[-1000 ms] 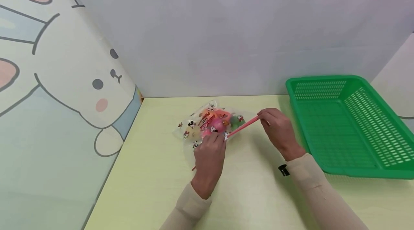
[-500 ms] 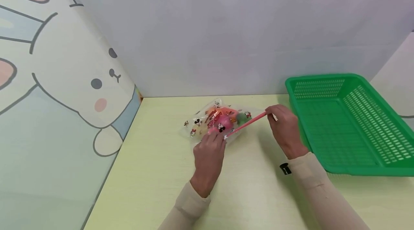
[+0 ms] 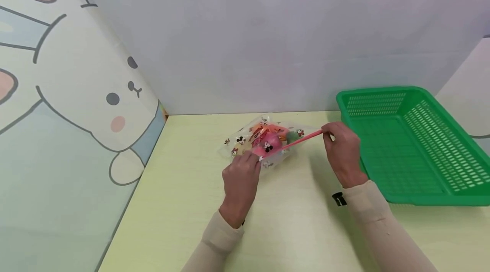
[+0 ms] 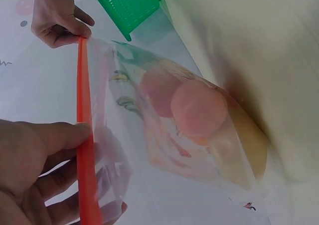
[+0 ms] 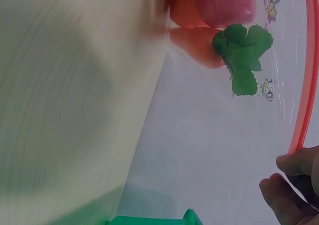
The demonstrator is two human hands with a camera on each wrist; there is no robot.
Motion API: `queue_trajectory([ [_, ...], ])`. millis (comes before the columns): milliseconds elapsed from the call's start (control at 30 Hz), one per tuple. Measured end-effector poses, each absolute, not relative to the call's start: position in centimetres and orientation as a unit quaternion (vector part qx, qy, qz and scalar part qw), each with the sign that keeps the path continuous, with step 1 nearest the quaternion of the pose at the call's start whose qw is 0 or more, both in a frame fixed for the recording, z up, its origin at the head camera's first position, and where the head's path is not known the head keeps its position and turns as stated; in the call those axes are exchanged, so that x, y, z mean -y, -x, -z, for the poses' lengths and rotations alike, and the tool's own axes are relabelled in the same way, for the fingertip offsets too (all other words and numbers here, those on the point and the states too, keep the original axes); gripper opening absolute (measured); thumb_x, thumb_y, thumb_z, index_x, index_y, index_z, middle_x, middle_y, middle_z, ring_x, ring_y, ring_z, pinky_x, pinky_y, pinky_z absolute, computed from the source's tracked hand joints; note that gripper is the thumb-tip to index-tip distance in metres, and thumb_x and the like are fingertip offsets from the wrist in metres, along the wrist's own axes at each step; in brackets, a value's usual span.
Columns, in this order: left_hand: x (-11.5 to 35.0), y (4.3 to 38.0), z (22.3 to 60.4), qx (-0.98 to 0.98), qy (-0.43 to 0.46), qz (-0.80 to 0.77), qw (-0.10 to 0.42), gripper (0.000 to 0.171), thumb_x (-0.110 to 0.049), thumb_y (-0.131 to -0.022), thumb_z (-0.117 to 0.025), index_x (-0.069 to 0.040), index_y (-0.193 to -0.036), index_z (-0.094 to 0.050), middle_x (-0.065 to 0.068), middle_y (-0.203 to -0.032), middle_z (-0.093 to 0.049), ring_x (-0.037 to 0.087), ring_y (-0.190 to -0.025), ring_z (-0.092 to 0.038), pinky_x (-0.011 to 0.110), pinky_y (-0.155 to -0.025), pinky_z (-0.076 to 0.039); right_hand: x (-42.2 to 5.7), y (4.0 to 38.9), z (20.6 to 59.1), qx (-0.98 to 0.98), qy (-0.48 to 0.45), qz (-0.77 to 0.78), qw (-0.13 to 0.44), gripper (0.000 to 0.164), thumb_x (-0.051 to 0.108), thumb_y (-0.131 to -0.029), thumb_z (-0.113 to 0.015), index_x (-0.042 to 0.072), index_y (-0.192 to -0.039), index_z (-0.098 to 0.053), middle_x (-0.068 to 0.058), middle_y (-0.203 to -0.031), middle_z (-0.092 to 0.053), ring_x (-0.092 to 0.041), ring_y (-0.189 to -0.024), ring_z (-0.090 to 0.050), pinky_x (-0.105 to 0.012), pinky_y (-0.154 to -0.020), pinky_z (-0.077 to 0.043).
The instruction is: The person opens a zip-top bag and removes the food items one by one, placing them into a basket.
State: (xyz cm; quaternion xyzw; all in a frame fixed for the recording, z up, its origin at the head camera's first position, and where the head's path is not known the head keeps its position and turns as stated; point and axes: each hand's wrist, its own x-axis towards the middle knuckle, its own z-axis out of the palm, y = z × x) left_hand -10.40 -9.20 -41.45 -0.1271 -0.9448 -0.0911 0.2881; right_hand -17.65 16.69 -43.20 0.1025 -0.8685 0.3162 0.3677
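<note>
A clear zip bag (image 3: pixel 249 135) with cartoon prints lies tilted over the table, its red zip strip (image 3: pixel 304 138) stretched between my hands. My left hand (image 3: pixel 240 180) pinches the strip between thumb and fingers, partway along it in the left wrist view. At the strip's far right end, my right hand (image 3: pixel 342 148) pinches with thumb and fingertips. Through the film show a pink round thing (image 4: pixel 199 108), a pale yellow one (image 4: pixel 251 140), and an orange tapered piece (image 5: pixel 197 43) beside green leaves (image 5: pixel 244 55).
A green plastic basket (image 3: pixel 398 157) with slotted walls stands right of my right hand. Behind the pale table (image 3: pixel 183 187) rises a light wall (image 3: pixel 249 51). A rabbit drawing (image 3: pixel 92 85) covers the left wall.
My right hand has moved right, drawing the bag with it. My left hand has shifted slightly left, and more of the red strip shows between the hands.
</note>
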Motion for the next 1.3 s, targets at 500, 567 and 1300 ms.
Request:
queue_trajectory([
  [500,11.0,10.7,41.1,0.949,0.102,0.125,0.272,0.008,-0.016,-0.088,-0.088,-0.013,-0.093,-0.083,-0.001,-0.092,-0.079,0.019,-0.079,-0.075,0.034,-0.058,-0.061,-16.9,17.1,43.1,0.867,-0.066,-0.324,0.372,0.01,-0.017,-0.09,-0.071,-0.009,-0.094,-0.075,-0.024,-0.093,-0.075,-0.039,-0.083,-0.073,-0.056,-0.078,-0.062],
  [567,11.1,10.6,41.0,0.951,0.097,0.124,0.266,0.01,-0.017,-0.087,-0.089,-0.013,-0.094,-0.083,-0.001,-0.093,-0.079,0.019,-0.079,-0.075,0.033,-0.057,-0.061,-16.9,17.0,43.1,0.867,-0.063,-0.326,0.372,0.01,-0.017,-0.09,-0.07,-0.009,-0.094,-0.075,-0.024,-0.093,-0.075,-0.039,-0.082,-0.073,-0.056,-0.077,-0.062],
  [1300,12.6,10.8,40.6,0.955,0.061,0.141,0.252,0.015,-0.019,-0.084,-0.092,-0.013,-0.096,-0.083,0.0,-0.095,-0.079,0.019,-0.077,-0.074,0.032,-0.051,-0.054,-17.6,16.7,43.1,0.858,-0.044,-0.335,0.387,0.014,-0.018,-0.091,-0.067,-0.008,-0.094,-0.076,-0.023,-0.094,-0.076,-0.039,-0.082,-0.074,-0.055,-0.075,-0.061],
])
